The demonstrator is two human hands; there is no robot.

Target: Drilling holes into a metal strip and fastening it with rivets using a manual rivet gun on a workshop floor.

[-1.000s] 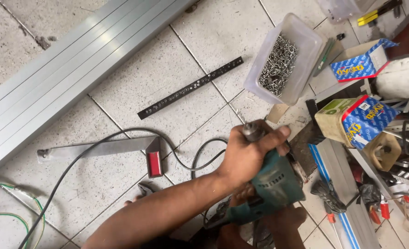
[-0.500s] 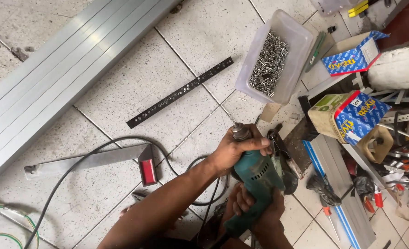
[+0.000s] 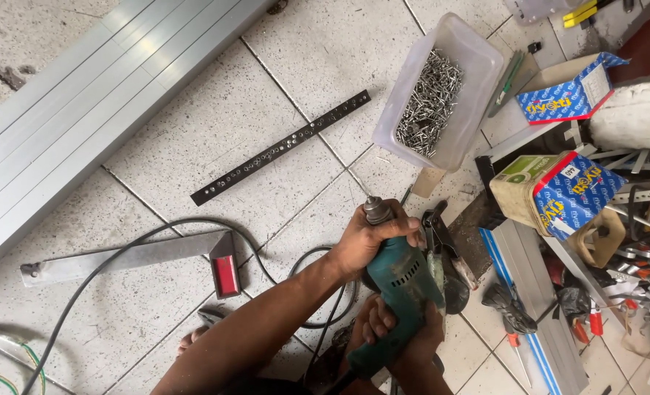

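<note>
head view | left hand point(image 3: 365, 241) wrapped round drill point(image 3: 398, 292) front by chuck point(image 3: 377, 211) | right hand point(image 3: 398, 344) clamps handle | drill over tile floor point(image 3: 193, 132) | risk: chuck could catch fingers if trigger squeezed

Two blue cartons point(image 3: 566, 99) point(image 3: 577, 194), right

The left hand point(image 3: 369, 238) covers the drill point(image 3: 402, 292) front below the chuck; the right hand point(image 3: 402, 340) hides its grip. At 6 o'clock the edge cuts both forearms. At 3 o'clock, clutter is indistinct.
</note>
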